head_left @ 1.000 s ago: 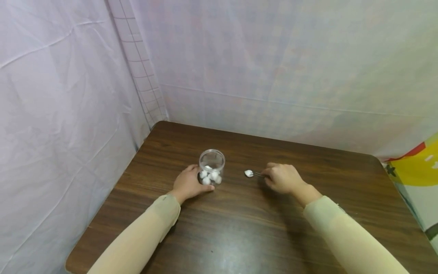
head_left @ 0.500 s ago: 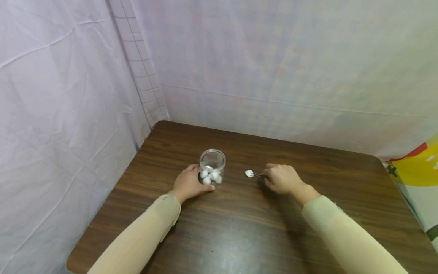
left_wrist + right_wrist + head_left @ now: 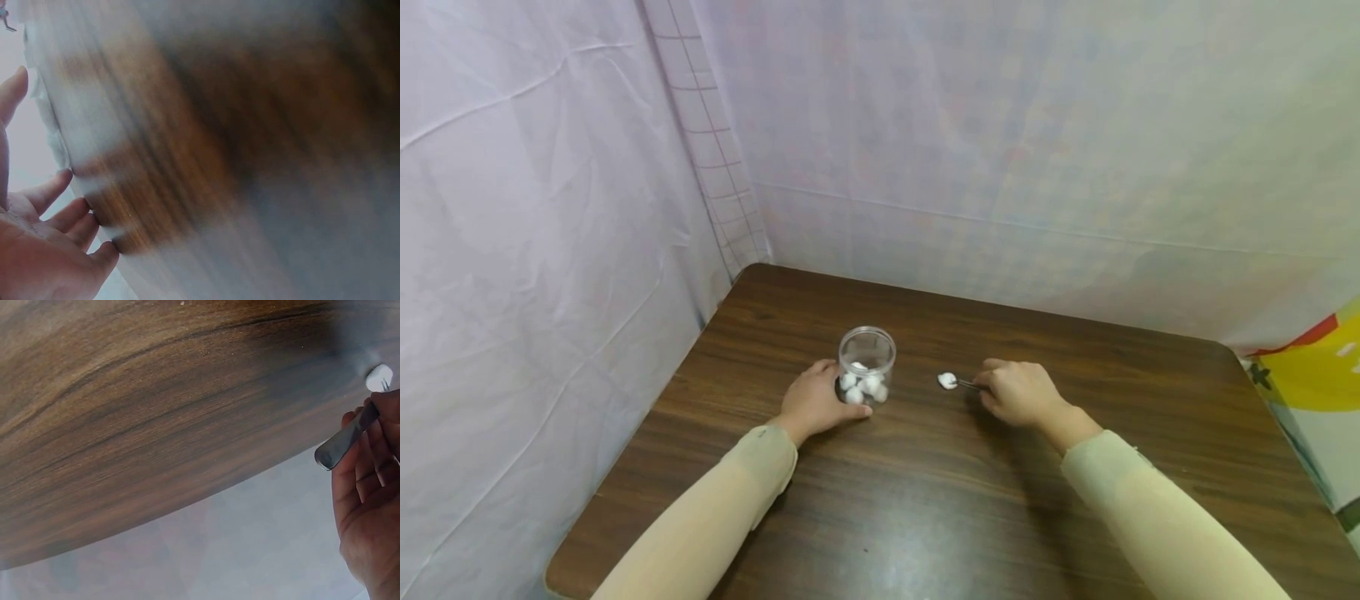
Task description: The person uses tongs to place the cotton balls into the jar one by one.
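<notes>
A clear open-topped jar (image 3: 866, 354) stands upright on the brown table, with several white cotton balls (image 3: 854, 396) inside. My left hand (image 3: 816, 402) holds the jar low on its left side, the thumb in front and the fingers behind. In the left wrist view that hand's fingers (image 3: 69, 215) are bent, with their tips close to the tabletop. To the right of the jar, one cotton ball (image 3: 947, 381) lies on the table. My right hand (image 3: 1018, 392) pinches metal tweezers (image 3: 344, 445), whose tips touch the right side of this cotton ball (image 3: 379, 378).
The wooden table (image 3: 865, 483) has rounded corners. White sheets (image 3: 985, 150) hang behind it and along its left side. A yellow and red patterned item (image 3: 1318, 367) is beyond the right edge.
The tips of the tweezers look closer together at the cotton ball than a second ago. Both hands and the jar have hardly moved.
</notes>
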The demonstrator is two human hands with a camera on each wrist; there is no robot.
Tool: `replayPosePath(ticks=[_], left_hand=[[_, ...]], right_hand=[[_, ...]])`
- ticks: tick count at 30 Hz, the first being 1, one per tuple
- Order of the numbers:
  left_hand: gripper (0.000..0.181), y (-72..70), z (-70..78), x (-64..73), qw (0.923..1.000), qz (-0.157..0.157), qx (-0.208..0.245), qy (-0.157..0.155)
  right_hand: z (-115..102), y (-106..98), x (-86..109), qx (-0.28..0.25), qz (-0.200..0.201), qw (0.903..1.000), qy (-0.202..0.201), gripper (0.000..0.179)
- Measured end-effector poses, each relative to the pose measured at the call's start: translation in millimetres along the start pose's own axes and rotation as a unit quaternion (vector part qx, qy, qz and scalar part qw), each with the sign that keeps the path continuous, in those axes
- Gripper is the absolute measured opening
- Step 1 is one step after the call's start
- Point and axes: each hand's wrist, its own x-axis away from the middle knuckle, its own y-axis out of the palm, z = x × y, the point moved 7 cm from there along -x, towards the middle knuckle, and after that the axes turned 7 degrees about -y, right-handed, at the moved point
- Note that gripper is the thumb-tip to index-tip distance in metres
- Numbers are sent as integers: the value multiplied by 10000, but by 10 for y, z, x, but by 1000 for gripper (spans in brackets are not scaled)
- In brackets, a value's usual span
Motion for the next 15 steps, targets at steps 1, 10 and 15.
replayPosePath(ticks=[1, 10, 15], left_hand=[[92, -1, 1, 1, 10000, 7, -1, -1], [90, -9, 10, 11, 9999, 35, 95, -34], [89, -15, 17, 12, 9999, 36, 103, -45]], right_hand=[[-1, -6, 2, 18, 10, 10000, 1, 20], [12, -88, 39, 36, 176, 9998, 21, 20], [27, -163, 76, 24, 257, 9997, 30, 19]])
